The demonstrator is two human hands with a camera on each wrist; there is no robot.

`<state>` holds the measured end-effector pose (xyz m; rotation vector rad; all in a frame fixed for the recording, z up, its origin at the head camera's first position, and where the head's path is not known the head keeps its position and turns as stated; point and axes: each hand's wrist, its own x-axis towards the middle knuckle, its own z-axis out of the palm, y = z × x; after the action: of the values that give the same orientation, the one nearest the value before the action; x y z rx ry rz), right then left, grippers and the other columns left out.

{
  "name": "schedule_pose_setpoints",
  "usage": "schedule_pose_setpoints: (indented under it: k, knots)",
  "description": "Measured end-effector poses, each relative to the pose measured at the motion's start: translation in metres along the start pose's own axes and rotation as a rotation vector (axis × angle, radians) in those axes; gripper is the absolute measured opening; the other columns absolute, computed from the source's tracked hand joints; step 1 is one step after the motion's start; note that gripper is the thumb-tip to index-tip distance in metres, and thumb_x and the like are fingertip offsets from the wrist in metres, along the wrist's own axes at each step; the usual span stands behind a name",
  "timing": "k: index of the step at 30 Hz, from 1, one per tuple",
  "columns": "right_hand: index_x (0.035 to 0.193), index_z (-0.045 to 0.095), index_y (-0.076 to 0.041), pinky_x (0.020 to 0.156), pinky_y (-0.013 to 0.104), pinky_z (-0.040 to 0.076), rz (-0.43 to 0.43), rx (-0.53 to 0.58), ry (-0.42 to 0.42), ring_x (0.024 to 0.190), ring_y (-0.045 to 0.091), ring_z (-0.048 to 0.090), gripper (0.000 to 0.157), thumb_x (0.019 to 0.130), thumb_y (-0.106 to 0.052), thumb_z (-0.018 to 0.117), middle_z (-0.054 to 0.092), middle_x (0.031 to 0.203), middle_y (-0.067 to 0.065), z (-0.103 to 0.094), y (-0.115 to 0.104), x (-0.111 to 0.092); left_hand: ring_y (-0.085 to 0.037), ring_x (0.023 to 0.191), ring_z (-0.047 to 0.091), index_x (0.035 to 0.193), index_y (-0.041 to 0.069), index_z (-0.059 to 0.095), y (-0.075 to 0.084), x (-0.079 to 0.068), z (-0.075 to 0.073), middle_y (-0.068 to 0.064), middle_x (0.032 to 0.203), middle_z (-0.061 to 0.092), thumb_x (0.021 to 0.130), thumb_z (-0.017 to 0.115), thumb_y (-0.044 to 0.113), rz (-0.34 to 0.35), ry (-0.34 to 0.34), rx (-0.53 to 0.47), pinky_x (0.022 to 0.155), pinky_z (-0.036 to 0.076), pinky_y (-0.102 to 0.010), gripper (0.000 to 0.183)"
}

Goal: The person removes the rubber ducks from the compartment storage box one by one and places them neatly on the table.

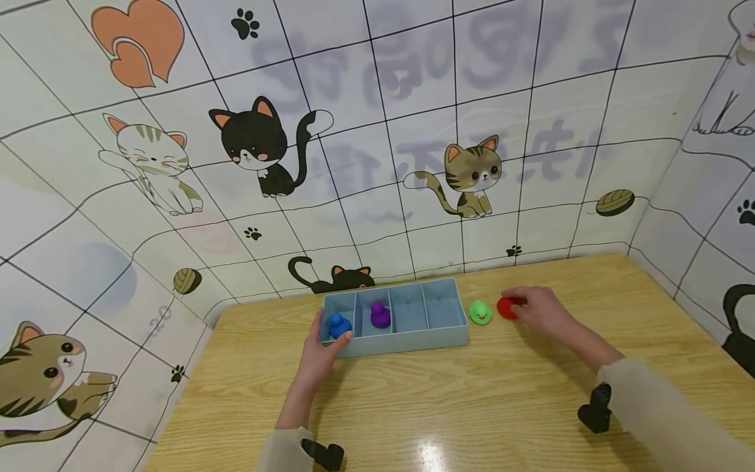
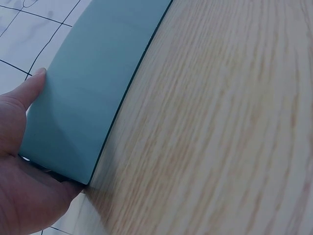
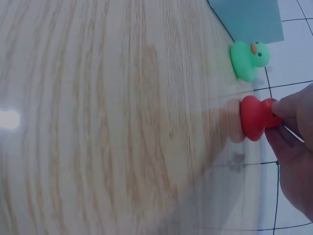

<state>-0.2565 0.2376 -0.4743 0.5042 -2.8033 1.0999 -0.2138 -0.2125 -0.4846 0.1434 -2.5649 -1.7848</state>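
A grey-blue divided box (image 1: 394, 345) stands on the table, split into several compartments in a row. My left hand (image 1: 318, 354) grips its left end, thumb over the front rim; the left wrist view shows the hand around the box corner (image 2: 73, 122). In the leftmost compartment is a blue rubber duck (image 1: 338, 326), and a purple rubber duck (image 1: 380, 315) sits in the one beside it. To the right, my right hand (image 1: 545, 311) pinches a red rubber duck (image 3: 252, 117) by its head. A green rubber duck (image 3: 244, 61) stands between the box and the red duck.
The wooden table (image 1: 413, 406) reaches back to a white wall covering (image 1: 377, 164) with a black grid and cartoon cats. The box stands near this wall. A second wall meets the table's right side.
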Motion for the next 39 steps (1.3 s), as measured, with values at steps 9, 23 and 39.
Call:
schedule_pose_setpoints:
  k: [9,23,39]
  knots:
    - [0.122,0.065,0.015,0.084,0.052,0.057,-0.092,0.011,-0.103,0.109,0.049,0.064,0.031,0.092,0.015,0.058,0.068,0.115,0.029,-0.009,0.007,0.000,-0.049,0.153,0.010,0.165,0.010,0.013,-0.001,0.001,0.000,-0.026,0.167,0.015,0.095,0.076,0.031,0.003,-0.001,0.012,0.117,0.016,-0.069,0.097]
    - [0.124,0.066,0.012,0.088,0.054,0.056,-0.105,-0.016,-0.122,0.112,0.049,0.063,0.034,0.090,0.014,0.060,0.069,0.117,0.028,-0.011,0.010,0.001,-0.047,0.153,0.009,0.165,0.010,0.014,-0.003,0.002,0.000,-0.025,0.167,0.015,0.094,0.077,0.034,0.004,-0.005,0.002,0.118,0.015,-0.067,0.099]
    - [0.138,0.060,0.005,0.070,0.037,0.049,-0.149,0.048,-0.130,0.093,0.034,0.063,0.046,0.092,0.008,0.062,0.061,0.136,0.027,-0.010,-0.031,0.017,-0.047,0.152,0.013,0.165,0.009,0.017,-0.006,0.004,0.000,-0.028,0.165,0.020,0.093,0.079,0.028,0.033,0.017,0.010,0.119,0.015,-0.065,0.097]
